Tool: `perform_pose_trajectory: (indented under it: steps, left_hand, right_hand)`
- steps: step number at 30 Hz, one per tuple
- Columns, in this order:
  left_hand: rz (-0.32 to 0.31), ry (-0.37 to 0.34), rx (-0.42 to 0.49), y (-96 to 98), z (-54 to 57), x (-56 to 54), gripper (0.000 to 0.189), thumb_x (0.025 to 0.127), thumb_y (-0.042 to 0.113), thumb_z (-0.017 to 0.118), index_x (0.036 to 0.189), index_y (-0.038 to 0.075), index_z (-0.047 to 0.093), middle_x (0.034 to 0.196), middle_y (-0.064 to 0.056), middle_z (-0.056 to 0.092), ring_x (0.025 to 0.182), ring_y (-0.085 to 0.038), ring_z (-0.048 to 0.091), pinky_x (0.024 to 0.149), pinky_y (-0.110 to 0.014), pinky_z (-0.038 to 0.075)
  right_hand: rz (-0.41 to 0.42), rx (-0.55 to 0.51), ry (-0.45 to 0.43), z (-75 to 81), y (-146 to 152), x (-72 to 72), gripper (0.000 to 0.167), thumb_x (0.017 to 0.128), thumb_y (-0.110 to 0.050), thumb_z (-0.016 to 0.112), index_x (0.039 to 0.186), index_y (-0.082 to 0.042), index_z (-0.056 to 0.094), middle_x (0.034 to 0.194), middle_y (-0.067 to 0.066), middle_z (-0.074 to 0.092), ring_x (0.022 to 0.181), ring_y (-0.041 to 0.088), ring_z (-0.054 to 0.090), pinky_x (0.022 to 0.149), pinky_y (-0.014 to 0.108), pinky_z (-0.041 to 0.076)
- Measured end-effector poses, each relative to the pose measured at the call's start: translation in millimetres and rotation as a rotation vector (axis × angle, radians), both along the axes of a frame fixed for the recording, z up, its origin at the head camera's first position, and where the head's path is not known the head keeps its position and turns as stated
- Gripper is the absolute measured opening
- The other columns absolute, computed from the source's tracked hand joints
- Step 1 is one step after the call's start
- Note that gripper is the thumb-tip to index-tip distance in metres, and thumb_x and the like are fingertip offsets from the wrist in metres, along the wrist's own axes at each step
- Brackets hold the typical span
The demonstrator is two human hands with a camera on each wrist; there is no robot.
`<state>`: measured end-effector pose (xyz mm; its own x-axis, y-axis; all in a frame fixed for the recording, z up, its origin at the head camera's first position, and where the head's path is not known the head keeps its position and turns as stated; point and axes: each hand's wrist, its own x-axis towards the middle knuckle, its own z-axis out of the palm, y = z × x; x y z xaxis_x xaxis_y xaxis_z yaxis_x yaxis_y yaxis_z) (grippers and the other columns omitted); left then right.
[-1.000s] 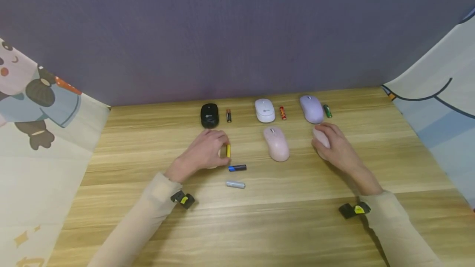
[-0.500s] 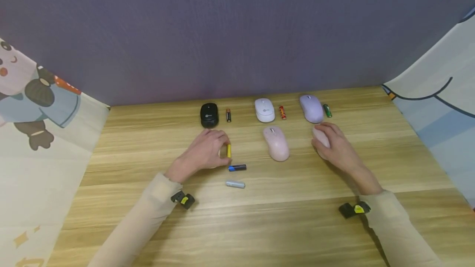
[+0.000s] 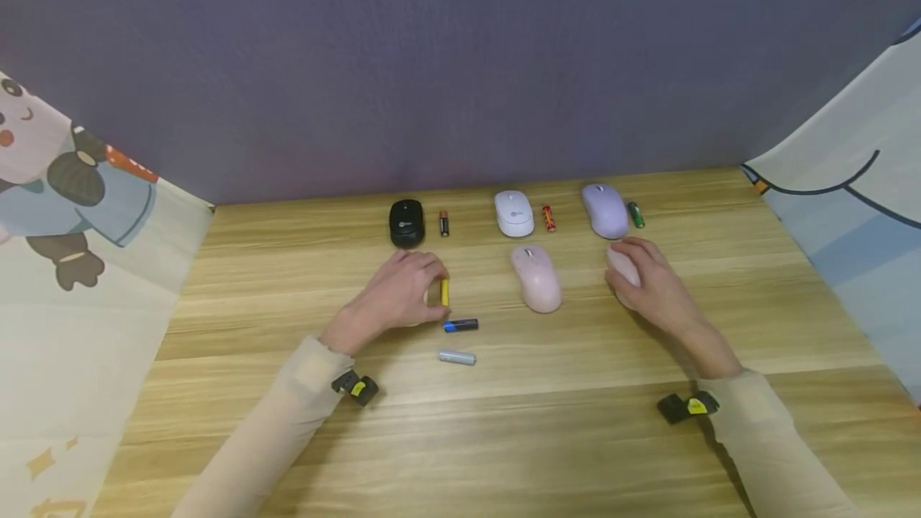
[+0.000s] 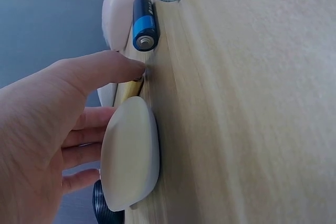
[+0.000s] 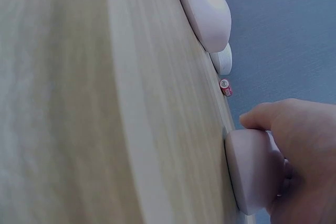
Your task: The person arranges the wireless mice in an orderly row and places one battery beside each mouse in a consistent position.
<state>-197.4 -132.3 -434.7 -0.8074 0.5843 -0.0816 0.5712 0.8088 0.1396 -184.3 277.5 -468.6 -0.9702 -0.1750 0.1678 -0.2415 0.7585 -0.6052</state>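
Note:
My left hand point(image 3: 394, 292) pinches a yellow battery point(image 3: 444, 292), thumb at its near end and fingers at its far end, low at the table. Beneath that palm sits a cream-coloured mouse point(image 4: 128, 156), almost wholly hidden in the head view. Just nearer than the thumb lie a blue-and-black battery point(image 3: 460, 325) and a silver battery point(image 3: 456, 357). On the right, my right hand point(image 3: 653, 290) grips a pale pinkish mouse point(image 3: 623, 266) that stays on the table, thumb on its left side. Between the hands rests a pink mouse point(image 3: 537, 278).
Along the back of the wooden table point(image 3: 504, 446) stand a black mouse point(image 3: 406, 224), a white mouse point(image 3: 514, 213) and a purple mouse point(image 3: 605, 211). Beside them lie a black-and-copper battery point(image 3: 443, 223), a red battery point(image 3: 549, 218) and a green battery point(image 3: 635, 214). A grey-blue panel point(image 3: 460, 62) rises behind.

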Motion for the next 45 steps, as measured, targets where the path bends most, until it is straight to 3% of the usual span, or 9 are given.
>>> perform_pose_trajectory:
  steps: [5, 14, 21, 26, 31, 37, 45]
  left_hand:
    - [-0.014, 0.013, 0.028, -1.8, 0.0, 0.3, 0.056, 0.087, 0.050, 0.078, 0.129, 0.015, 0.068, 0.138, -0.005, 0.064, 0.136, -0.026, 0.054, 0.124, -0.051, 0.031]
    - [-0.070, 0.091, 0.134, -6.9, -1.3, 7.6, 0.051, 0.090, 0.042, 0.077, 0.128, 0.009, 0.069, 0.133, -0.008, 0.067, 0.130, -0.028, 0.058, 0.118, -0.050, 0.040]
    - [-0.036, 0.138, 0.220, -13.3, -2.9, 15.0, 0.040, 0.094, 0.035, 0.074, 0.124, 0.008, 0.071, 0.129, -0.009, 0.069, 0.124, -0.028, 0.062, 0.114, -0.049, 0.045]
    - [-0.002, 0.164, 0.226, -20.1, -5.0, 20.3, 0.041, 0.095, 0.034, 0.073, 0.124, 0.005, 0.070, 0.130, -0.012, 0.068, 0.124, -0.031, 0.063, 0.112, -0.051, 0.046]
    - [0.042, 0.151, 0.224, -25.6, -5.5, 23.9, 0.042, 0.095, 0.033, 0.073, 0.126, 0.005, 0.069, 0.133, -0.013, 0.067, 0.126, -0.032, 0.061, 0.113, -0.052, 0.046]
    - [0.072, 0.138, 0.225, -31.5, -7.1, 27.7, 0.047, 0.096, 0.035, 0.072, 0.130, 0.003, 0.067, 0.138, -0.016, 0.064, 0.129, -0.035, 0.059, 0.114, -0.053, 0.045]
    - [0.064, 0.121, 0.249, -36.8, -8.7, 32.9, 0.056, 0.098, 0.037, 0.070, 0.142, 0.004, 0.060, 0.150, -0.020, 0.055, 0.135, -0.040, 0.055, 0.117, -0.055, 0.042]
  right_hand:
    - [0.005, -0.006, 0.005, 0.9, 0.0, 0.7, 0.050, 0.099, -0.019, 0.067, 0.142, 0.004, 0.053, 0.149, 0.031, 0.043, 0.129, 0.050, 0.047, 0.102, 0.070, 0.042]
    - [0.009, 0.004, -0.003, 1.4, 1.6, 1.2, 0.050, 0.101, -0.022, 0.065, 0.141, 0.004, 0.053, 0.151, 0.030, 0.042, 0.132, 0.050, 0.046, 0.104, 0.070, 0.042]
    - [0.024, 0.005, -0.025, 4.0, 3.0, 0.9, 0.052, 0.101, -0.026, 0.065, 0.141, 0.005, 0.052, 0.157, 0.029, 0.038, 0.138, 0.053, 0.041, 0.108, 0.071, 0.038]
    - [0.056, 0.011, -0.010, 6.5, 0.4, 0.8, 0.053, 0.101, -0.024, 0.067, 0.141, 0.006, 0.051, 0.159, 0.031, 0.035, 0.144, 0.055, 0.034, 0.116, 0.071, 0.030]
    - [0.098, 0.015, 0.011, 14.1, -9.4, 3.9, 0.055, 0.100, -0.025, 0.067, 0.144, 0.005, 0.051, 0.158, 0.030, 0.038, 0.144, 0.053, 0.034, 0.116, 0.071, 0.030]
    - [0.169, 0.016, 0.074, 17.1, -29.6, 9.6, 0.052, 0.101, -0.020, 0.068, 0.144, 0.004, 0.052, 0.154, 0.028, 0.045, 0.142, 0.050, 0.039, 0.115, 0.068, 0.034]
    - [0.258, -0.006, 0.190, 21.6, -61.0, 16.4, 0.045, 0.096, -0.009, 0.071, 0.137, 0.003, 0.058, 0.145, 0.025, 0.055, 0.136, 0.046, 0.048, 0.115, 0.065, 0.037]
